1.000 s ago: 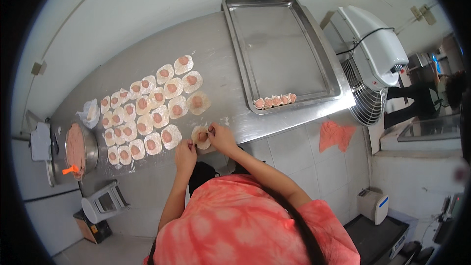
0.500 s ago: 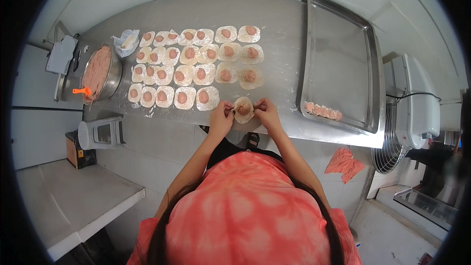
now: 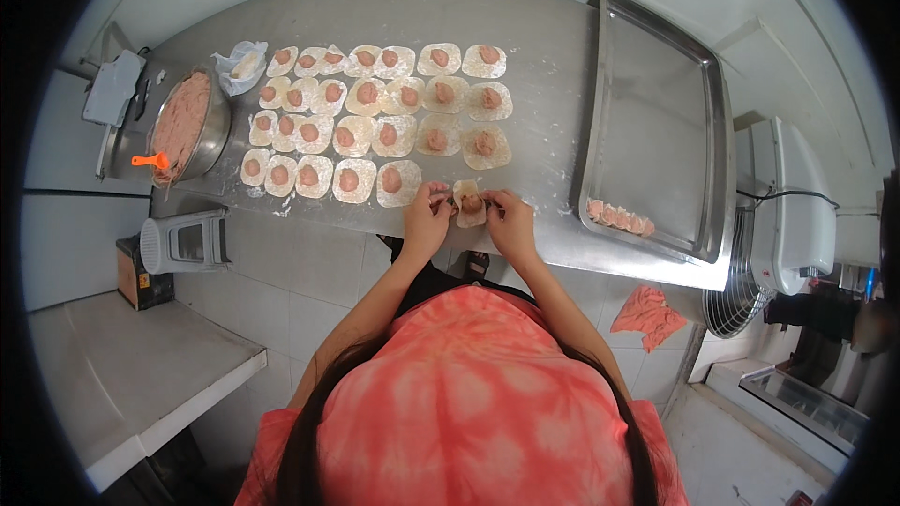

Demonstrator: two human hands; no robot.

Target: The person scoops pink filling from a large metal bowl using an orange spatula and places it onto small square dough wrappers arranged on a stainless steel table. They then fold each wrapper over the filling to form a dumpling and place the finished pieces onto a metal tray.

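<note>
Between my hands, near the table's front edge, is a dumpling wrapper [image 3: 470, 204] with a lump of pink meat filling in its middle. My left hand [image 3: 429, 215] pinches its left edge and my right hand [image 3: 509, 217] pinches its right edge, so both sides are drawn inward. Rows of flat floured wrappers [image 3: 349, 180], each topped with a lump of filling, lie beyond and to the left of my hands. To my right, several folded dumplings [image 3: 620, 217] sit in a line in the near left corner of a large metal tray [image 3: 590, 131].
At the far left of the steel table [image 3: 534, 28] stands a metal bowl [image 3: 221, 136] of pink filling with an orange scoop [image 3: 155, 161]. A white plastic bag [image 3: 241, 66] lies beside it. A grey stool [image 3: 185, 242] and a pink cloth [image 3: 649, 317] are on the floor.
Both sides of the wrapper have been folded in toward the filling, making it narrower. My right hand is nearer my left. The whole view has shifted slightly.
</note>
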